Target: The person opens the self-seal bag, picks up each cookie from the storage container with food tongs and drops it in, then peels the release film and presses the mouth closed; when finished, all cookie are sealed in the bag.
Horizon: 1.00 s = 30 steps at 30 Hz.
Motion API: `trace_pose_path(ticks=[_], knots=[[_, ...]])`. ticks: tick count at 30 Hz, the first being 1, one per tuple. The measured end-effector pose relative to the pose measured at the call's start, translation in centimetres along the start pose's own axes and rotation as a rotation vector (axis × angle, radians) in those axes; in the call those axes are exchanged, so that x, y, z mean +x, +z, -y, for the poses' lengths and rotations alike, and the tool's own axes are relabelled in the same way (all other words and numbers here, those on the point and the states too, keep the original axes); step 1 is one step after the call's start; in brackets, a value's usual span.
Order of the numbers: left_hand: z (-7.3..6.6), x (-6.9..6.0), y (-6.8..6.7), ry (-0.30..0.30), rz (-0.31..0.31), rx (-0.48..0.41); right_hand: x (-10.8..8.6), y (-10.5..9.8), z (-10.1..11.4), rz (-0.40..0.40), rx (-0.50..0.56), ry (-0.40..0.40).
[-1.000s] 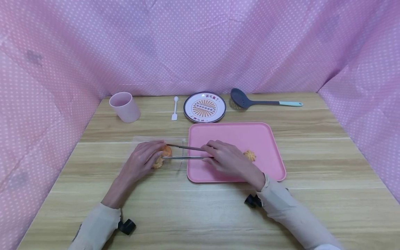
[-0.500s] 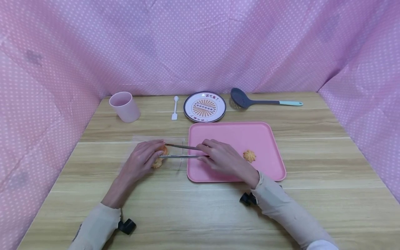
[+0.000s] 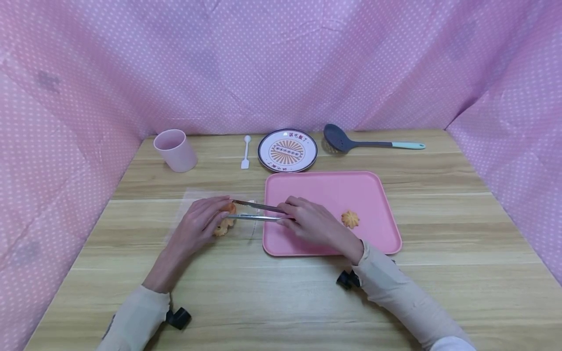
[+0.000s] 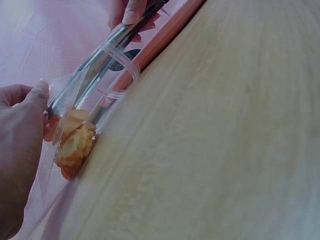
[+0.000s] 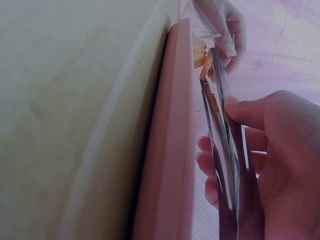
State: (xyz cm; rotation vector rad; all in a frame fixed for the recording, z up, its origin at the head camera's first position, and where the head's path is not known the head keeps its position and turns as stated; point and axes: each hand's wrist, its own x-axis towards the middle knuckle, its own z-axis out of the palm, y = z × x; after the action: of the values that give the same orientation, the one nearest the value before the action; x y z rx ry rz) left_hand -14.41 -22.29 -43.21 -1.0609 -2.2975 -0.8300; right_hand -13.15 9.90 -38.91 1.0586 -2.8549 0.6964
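Observation:
Over the left part of the table, the left hand [image 3: 199, 222] pinches the edge of a clear plastic bag [image 4: 36, 200] between thumb and fingers. Several golden cookies [image 4: 75, 149] lie inside the bag. The right hand [image 3: 313, 222] grips metal tongs [image 3: 256, 218] above the pink tray [image 3: 325, 183], thumb on one arm and fingers on the other. The tongs' serrated tips reach into the bag's mouth beside the cookies; whether they touch one, I cannot tell. One flower-shaped cookie [image 3: 350, 219] lies on the tray, right of the right hand.
Along the back of the table stand or lie a pink cup [image 3: 176, 152], a small white spoon [image 3: 246, 152], a round patterned plate [image 3: 287, 150] and a dark slotted ladle [image 3: 347, 141] with a mint handle end. Pink dotted cloth [image 3: 281, 63] hangs behind.
The right hand and tongs have shifted slightly left, tips deeper toward the cookies in the bag. The tongs' tips have since risen a little. The left hand has stayed nearly still.

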Motion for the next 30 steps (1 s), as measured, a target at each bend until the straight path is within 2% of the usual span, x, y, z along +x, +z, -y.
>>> trace_pose_path(ticks=[12,17,22,30], knots=[[-0.1,-0.1,-0.2,-0.029,0.035,0.012,0.0,0.0,0.2,0.046,0.030,0.075],[0.0,-0.2,-0.1,-0.034,0.035,0.019,-0.3,-0.1,0.0,0.039,0.030,0.088],[0.2,-0.2,0.0,-0.016,0.021,0.016,-1.1,-0.5,-0.4,0.035,0.024,0.082],[0.3,-0.2,0.0,0.000,0.017,0.017,-3.4,-1.7,-1.6,0.015,0.056,0.115]])
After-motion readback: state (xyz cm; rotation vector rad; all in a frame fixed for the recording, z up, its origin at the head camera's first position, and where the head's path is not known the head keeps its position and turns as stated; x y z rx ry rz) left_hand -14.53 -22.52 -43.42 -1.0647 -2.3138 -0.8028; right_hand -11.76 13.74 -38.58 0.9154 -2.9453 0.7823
